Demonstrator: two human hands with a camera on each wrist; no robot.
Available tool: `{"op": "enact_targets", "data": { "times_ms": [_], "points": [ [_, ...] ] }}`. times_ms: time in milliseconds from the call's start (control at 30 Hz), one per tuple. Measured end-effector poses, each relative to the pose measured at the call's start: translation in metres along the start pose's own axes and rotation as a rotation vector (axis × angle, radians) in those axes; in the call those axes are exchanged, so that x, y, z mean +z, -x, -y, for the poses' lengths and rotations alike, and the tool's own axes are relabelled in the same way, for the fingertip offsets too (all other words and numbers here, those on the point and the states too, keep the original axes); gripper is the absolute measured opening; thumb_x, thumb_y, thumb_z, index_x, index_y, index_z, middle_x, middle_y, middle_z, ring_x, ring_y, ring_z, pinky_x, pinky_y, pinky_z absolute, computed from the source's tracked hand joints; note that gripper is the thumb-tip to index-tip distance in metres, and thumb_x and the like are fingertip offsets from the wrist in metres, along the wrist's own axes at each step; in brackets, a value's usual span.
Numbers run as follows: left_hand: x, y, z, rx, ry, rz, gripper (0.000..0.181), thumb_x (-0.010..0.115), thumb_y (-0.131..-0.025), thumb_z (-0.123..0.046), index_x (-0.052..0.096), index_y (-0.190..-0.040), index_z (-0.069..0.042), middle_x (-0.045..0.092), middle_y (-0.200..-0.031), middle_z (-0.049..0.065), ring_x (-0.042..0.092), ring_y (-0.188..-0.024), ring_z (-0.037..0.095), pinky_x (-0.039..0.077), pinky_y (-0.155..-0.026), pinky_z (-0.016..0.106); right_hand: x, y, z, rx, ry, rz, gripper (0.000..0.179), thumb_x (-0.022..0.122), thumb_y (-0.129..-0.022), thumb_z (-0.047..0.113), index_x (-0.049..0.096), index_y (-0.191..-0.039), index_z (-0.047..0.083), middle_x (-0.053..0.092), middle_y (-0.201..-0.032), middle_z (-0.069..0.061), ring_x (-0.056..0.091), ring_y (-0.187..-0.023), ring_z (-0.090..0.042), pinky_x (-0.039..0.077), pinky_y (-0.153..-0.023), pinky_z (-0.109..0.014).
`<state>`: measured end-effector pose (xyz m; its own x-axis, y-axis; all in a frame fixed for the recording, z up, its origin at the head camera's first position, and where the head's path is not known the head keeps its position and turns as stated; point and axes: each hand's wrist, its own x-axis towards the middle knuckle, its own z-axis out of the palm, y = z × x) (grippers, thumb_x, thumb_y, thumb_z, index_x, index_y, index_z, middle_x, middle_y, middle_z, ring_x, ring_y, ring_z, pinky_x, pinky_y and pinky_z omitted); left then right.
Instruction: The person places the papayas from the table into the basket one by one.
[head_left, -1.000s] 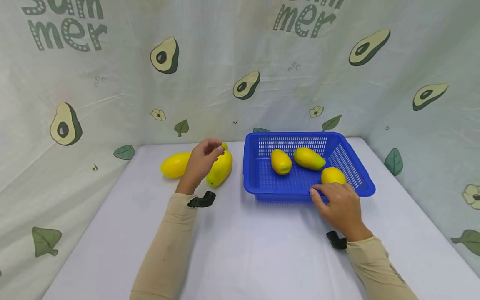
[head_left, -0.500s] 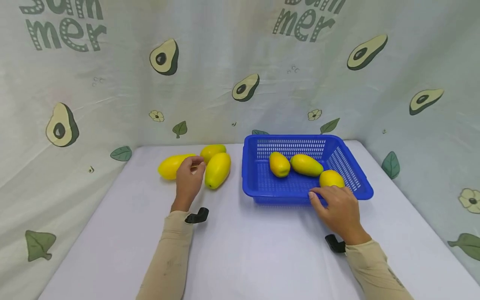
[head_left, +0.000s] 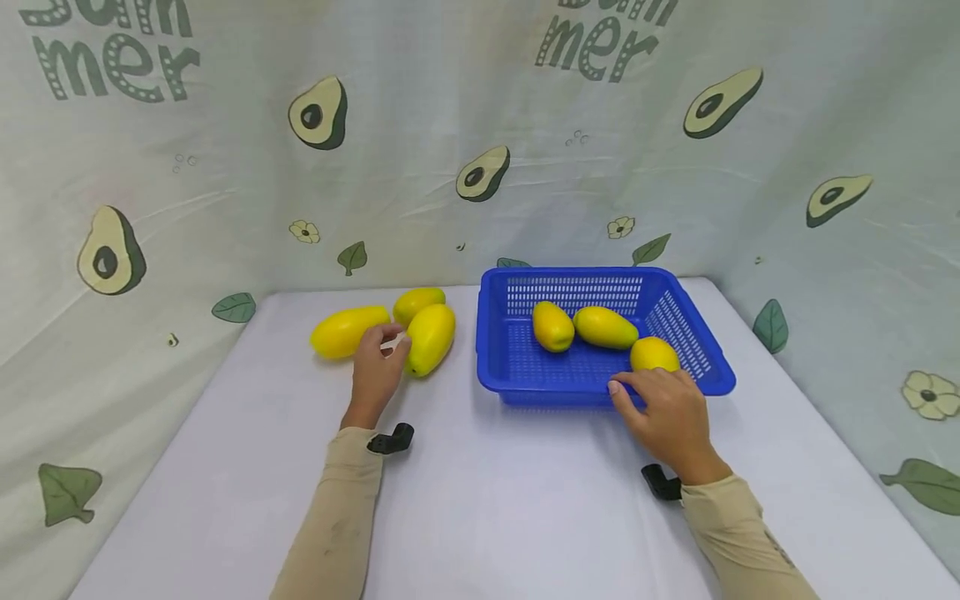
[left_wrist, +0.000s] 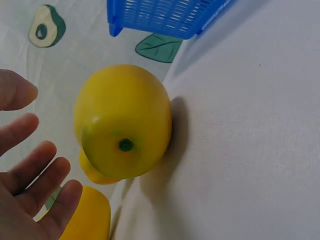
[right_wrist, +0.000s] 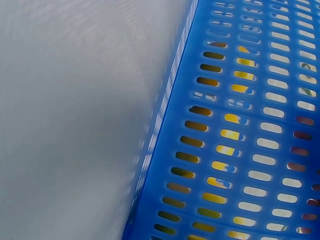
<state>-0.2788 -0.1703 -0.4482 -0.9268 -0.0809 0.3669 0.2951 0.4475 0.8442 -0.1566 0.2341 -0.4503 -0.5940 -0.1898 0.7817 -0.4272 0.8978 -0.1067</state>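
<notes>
My left hand (head_left: 373, 375) hovers at the near side of a group of yellow mango-like fruits, its fingers loosely bent around nothing. Closest to it is a long fruit (head_left: 433, 337) with a green tip; the left wrist view shows a gap between the fingers and this fruit (left_wrist: 125, 115). Another fruit (head_left: 348, 332) lies to the left, and a smaller one (head_left: 418, 303) behind. My right hand (head_left: 670, 417) grips the front rim of a blue plastic basket (head_left: 543, 387). Through the basket's slots (right_wrist: 240, 135), the right wrist view shows parts of fingers and yellow fruit.
Inside the basket lie an upright-looking yellow fruit (head_left: 553, 327), a longer one (head_left: 606, 327) and a rounder one (head_left: 655, 355) near the right hand. A white cloth (head_left: 510, 500) covers the table. A printed curtain (head_left: 405, 125) hangs behind and along the sides.
My left hand has drawn back toward me and left from above the fruits, uncovering the rear one, and then stayed near the long fruit. My right hand remains on the basket rim.
</notes>
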Motion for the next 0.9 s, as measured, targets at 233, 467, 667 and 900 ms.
{"op": "enact_targets", "data": {
  "times_ms": [233, 467, 667, 900],
  "points": [
    [-0.001, 0.001, 0.009, -0.025, -0.049, 0.033, 0.045, 0.067, -0.097, -0.034, 0.059, -0.128, -0.001, 0.054, -0.128, 0.014, 0.049, -0.121, 0.031, 0.045, -0.102, 0.046, 0.003, 0.000, 0.005, -0.001, 0.001, 0.011, 0.034, 0.061, -0.092, 0.035, 0.076, -0.092, 0.005, 0.073, -0.082, -0.010, 0.069, -0.074, -0.030, 0.050, -0.070, -0.048],
    [0.007, 0.001, 0.012, -0.057, -0.016, 0.080, 0.061, 0.071, -0.094, -0.037, 0.050, -0.137, 0.000, 0.049, -0.135, 0.017, 0.046, -0.127, 0.031, 0.044, -0.104, 0.046, -0.001, -0.001, 0.003, -0.001, 0.013, 0.002, 0.032, 0.061, -0.091, 0.033, 0.076, -0.091, 0.005, 0.073, -0.081, -0.010, 0.069, -0.073, -0.031, 0.050, -0.068, -0.049],
    [0.011, 0.002, 0.011, -0.080, -0.023, 0.117, 0.068, 0.071, -0.092, -0.042, 0.045, -0.141, -0.002, 0.047, -0.139, 0.015, 0.045, -0.130, 0.031, 0.043, -0.107, 0.046, -0.004, 0.000, 0.003, 0.005, 0.004, 0.009, 0.030, 0.062, -0.090, 0.031, 0.076, -0.091, 0.004, 0.073, -0.081, -0.011, 0.068, -0.072, -0.031, 0.049, -0.066, -0.048],
    [0.010, 0.001, 0.007, -0.118, -0.017, 0.112, 0.072, 0.073, -0.091, -0.041, 0.043, -0.143, -0.002, 0.045, -0.142, 0.014, 0.044, -0.131, 0.031, 0.042, -0.107, 0.045, -0.003, -0.006, 0.003, 0.001, -0.003, 0.020, 0.030, 0.062, -0.091, 0.031, 0.076, -0.092, 0.004, 0.073, -0.082, -0.012, 0.069, -0.073, -0.032, 0.049, -0.067, -0.048]
  ]
}}
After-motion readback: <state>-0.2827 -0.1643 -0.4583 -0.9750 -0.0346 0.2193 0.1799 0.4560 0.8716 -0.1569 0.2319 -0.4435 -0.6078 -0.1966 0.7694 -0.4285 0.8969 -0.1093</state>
